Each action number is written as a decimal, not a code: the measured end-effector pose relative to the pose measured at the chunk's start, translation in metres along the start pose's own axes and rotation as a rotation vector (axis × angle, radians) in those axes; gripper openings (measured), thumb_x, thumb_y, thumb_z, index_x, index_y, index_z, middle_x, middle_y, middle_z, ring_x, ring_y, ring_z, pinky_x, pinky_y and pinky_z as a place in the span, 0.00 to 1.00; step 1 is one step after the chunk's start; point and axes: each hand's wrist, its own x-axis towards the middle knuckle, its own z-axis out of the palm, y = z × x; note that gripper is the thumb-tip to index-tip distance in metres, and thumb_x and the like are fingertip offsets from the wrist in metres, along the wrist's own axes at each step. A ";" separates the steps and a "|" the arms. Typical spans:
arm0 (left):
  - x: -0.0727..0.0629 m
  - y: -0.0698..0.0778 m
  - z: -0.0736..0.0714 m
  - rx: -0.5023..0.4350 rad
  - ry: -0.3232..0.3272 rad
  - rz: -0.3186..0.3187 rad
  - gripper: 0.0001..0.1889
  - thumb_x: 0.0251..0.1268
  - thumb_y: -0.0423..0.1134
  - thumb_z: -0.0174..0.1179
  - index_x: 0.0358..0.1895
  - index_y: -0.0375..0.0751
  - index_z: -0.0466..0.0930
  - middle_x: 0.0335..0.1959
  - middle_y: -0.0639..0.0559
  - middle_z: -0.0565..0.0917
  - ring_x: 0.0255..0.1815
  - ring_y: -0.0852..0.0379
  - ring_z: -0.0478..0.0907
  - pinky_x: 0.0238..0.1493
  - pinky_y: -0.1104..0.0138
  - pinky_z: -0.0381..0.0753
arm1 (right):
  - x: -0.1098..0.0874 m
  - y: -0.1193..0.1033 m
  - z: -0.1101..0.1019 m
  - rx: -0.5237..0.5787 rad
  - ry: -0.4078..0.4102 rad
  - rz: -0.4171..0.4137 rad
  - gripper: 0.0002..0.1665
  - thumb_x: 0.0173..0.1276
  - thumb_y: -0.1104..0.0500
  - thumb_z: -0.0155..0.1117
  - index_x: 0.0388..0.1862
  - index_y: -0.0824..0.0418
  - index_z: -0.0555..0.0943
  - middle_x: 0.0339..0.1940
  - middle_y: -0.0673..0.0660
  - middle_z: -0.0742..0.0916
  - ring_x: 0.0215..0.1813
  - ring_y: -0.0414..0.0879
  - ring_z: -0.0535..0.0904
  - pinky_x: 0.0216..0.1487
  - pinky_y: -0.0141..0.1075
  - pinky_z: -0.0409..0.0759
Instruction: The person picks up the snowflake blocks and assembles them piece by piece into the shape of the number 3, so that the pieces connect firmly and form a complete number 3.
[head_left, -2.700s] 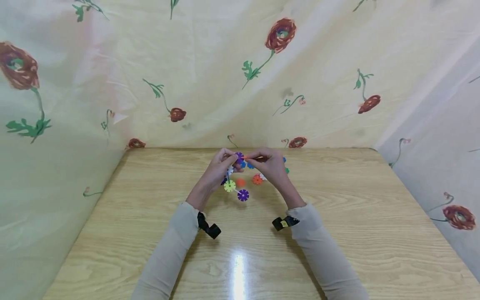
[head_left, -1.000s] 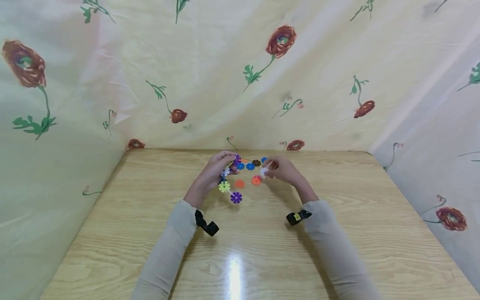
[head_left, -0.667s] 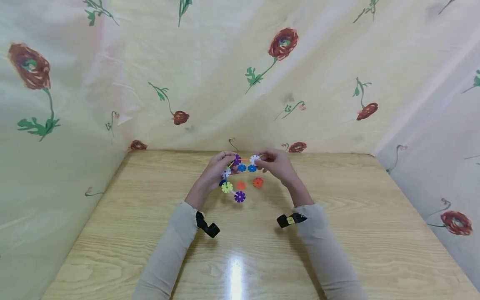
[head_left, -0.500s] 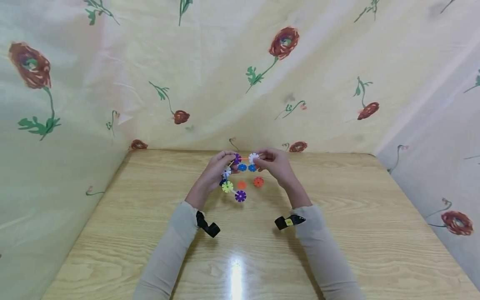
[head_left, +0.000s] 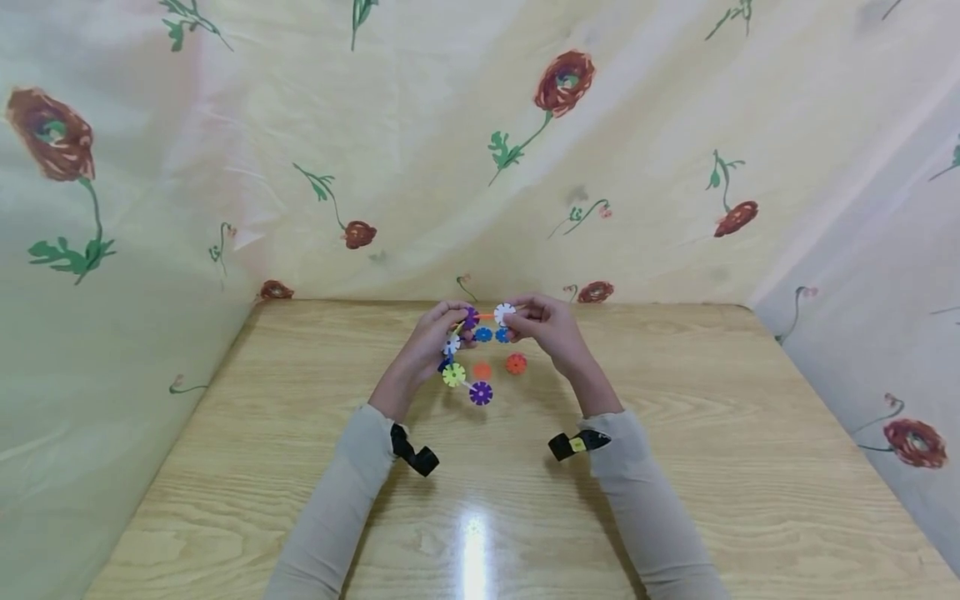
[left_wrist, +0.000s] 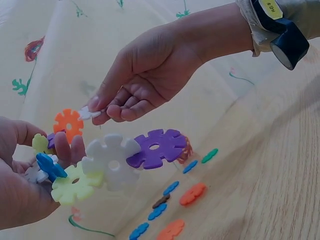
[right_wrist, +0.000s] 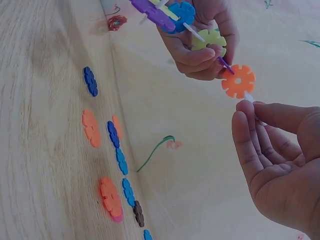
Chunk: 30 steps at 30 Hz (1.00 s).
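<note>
A chain of interlocking plastic snowflake discs hangs from my left hand (head_left: pixel 427 342), whose fingers grip it around the yellow disc (right_wrist: pixel 212 44). Toward its loose end come a blue disc (left_wrist: pixel 50 167), a lime disc (left_wrist: pixel 64 189), a white disc (left_wrist: pixel 97 160) and a purple disc (left_wrist: pixel 139 156). At the other end an orange disc (right_wrist: pixel 231 89) sticks out past the left fingers. Between thumb and forefinger my right hand (head_left: pixel 553 332) pinches another white disc (left_wrist: pixel 88 113), its edge right at the orange disc's rim. The right fingertips partly cover that white disc.
Loose discs lie on the wooden table (head_left: pixel 480 492) below the hands: orange ones (head_left: pixel 516 363), blue ones (right_wrist: pixel 128 192), a brown one (right_wrist: pixel 139 214) and a green one (left_wrist: pixel 210 155). A flowered curtain (head_left: pixel 420 150) rises behind the table's far edge.
My right hand has let go of the orange disc, reached to the table at right, picked up a white disc and brought it to the orange disc. The left hand keeps its grip.
</note>
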 end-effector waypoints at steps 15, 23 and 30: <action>-0.001 -0.004 0.007 0.085 -0.050 0.056 0.15 0.77 0.42 0.58 0.58 0.37 0.76 0.40 0.53 0.75 0.41 0.57 0.73 0.40 0.73 0.83 | 0.000 0.001 0.003 0.028 -0.004 -0.083 0.17 0.72 0.66 0.66 0.58 0.71 0.81 0.32 0.53 0.89 0.30 0.45 0.87 0.39 0.37 0.89; -0.002 -0.004 0.007 0.029 -0.048 0.070 0.15 0.73 0.35 0.62 0.56 0.28 0.81 0.48 0.46 0.84 0.46 0.57 0.85 0.60 0.57 0.85 | -0.001 0.001 -0.001 0.023 -0.048 -0.111 0.16 0.71 0.68 0.66 0.55 0.74 0.81 0.30 0.52 0.87 0.29 0.41 0.85 0.37 0.34 0.88; -0.002 -0.005 0.006 0.034 -0.066 0.097 0.13 0.72 0.30 0.62 0.53 0.23 0.81 0.43 0.47 0.87 0.45 0.54 0.87 0.69 0.46 0.76 | -0.001 0.000 -0.003 0.002 -0.084 -0.137 0.16 0.70 0.69 0.67 0.54 0.75 0.82 0.30 0.51 0.88 0.29 0.41 0.85 0.37 0.35 0.89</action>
